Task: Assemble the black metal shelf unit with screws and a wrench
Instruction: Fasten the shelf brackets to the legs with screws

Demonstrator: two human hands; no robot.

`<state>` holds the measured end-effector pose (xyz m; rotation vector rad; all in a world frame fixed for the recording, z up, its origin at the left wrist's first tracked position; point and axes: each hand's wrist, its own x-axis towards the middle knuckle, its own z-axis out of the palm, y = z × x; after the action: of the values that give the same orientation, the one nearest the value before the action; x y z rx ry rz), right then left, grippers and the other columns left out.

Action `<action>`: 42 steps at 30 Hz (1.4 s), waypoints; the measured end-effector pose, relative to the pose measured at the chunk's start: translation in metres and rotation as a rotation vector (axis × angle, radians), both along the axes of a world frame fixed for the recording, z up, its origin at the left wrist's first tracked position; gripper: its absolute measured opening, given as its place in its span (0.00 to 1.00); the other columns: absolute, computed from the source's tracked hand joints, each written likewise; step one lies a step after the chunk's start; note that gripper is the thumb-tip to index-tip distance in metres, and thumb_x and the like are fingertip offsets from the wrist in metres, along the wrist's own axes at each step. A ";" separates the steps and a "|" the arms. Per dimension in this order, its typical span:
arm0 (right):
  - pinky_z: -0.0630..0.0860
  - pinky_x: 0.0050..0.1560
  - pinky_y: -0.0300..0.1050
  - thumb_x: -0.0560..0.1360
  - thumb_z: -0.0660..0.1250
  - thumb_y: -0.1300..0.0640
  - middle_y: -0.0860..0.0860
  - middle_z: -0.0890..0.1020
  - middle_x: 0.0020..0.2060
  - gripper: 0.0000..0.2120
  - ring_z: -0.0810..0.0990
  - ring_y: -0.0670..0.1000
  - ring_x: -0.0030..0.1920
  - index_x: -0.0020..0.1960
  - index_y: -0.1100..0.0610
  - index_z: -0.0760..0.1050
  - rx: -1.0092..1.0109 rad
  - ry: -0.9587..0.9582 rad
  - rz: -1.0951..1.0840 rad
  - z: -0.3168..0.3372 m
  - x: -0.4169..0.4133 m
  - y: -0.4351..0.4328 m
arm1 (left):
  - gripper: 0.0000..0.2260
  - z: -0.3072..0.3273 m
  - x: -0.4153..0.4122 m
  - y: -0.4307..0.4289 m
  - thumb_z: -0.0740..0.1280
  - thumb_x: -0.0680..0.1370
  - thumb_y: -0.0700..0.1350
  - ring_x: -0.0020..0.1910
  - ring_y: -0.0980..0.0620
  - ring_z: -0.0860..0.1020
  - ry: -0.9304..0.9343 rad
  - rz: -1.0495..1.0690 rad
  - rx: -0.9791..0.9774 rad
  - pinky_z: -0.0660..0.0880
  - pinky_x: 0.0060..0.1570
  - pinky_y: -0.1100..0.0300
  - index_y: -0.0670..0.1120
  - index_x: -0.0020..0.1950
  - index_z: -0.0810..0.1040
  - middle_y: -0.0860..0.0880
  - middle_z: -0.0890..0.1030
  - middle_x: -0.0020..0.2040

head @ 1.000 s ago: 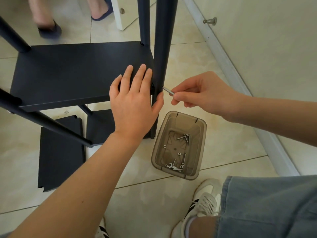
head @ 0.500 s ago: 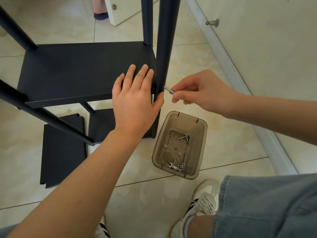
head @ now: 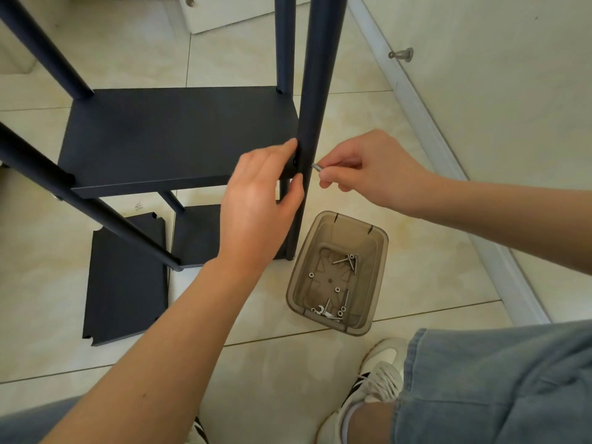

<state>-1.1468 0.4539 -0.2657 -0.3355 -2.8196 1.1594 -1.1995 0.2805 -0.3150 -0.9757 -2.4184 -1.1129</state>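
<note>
The black metal shelf unit stands on the tiled floor, with one flat shelf panel (head: 179,136) fixed between round black posts. My left hand (head: 259,193) grips the panel's near right corner, fingers on top and thumb under the edge, against the front right post (head: 315,100). My right hand (head: 368,165) pinches a silver screw (head: 317,167) whose tip touches the post at the corner joint. A clear brown plastic box (head: 374,241) on the floor holds several screws, nuts and a small wrench (head: 320,310).
A loose black shelf panel (head: 125,280) lies flat on the floor at the left. A lower shelf (head: 195,235) sits under the upper one. A white wall and skirting run along the right, with a door stopper (head: 402,55). My shoe (head: 371,379) is near the box.
My left hand has turned from lying flat on the panel to gripping its corner edge. The screw in my right hand has come up against the post. The view shifted left.
</note>
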 end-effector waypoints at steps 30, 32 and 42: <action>0.77 0.45 0.30 0.76 0.71 0.53 0.45 0.85 0.40 0.13 0.84 0.42 0.41 0.59 0.51 0.77 -0.026 -0.040 -0.066 0.003 -0.017 -0.008 | 0.07 -0.012 -0.012 0.018 0.72 0.78 0.38 0.53 0.53 0.85 -1.222 -0.013 0.888 0.79 0.49 0.66 0.44 0.56 0.81 0.47 0.87 0.52; 0.75 0.41 0.26 0.76 0.71 0.53 0.44 0.85 0.39 0.12 0.84 0.40 0.41 0.59 0.50 0.77 -0.030 -0.042 -0.066 0.005 -0.018 -0.009 | 0.07 -0.012 -0.013 0.019 0.72 0.77 0.39 0.53 0.52 0.85 -1.198 0.007 0.888 0.79 0.49 0.65 0.44 0.55 0.82 0.46 0.87 0.52; 0.76 0.42 0.27 0.75 0.72 0.54 0.45 0.85 0.40 0.10 0.84 0.40 0.40 0.56 0.51 0.78 -0.060 -0.065 -0.086 0.004 -0.018 -0.011 | 0.07 -0.012 -0.017 0.017 0.72 0.78 0.40 0.54 0.51 0.85 -1.176 -0.029 0.880 0.79 0.50 0.64 0.44 0.55 0.82 0.46 0.86 0.52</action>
<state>-1.1643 0.4429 -0.2620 -0.5022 -2.7980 1.2395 -1.2168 0.2970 -0.3271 0.0213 -1.9917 -2.9507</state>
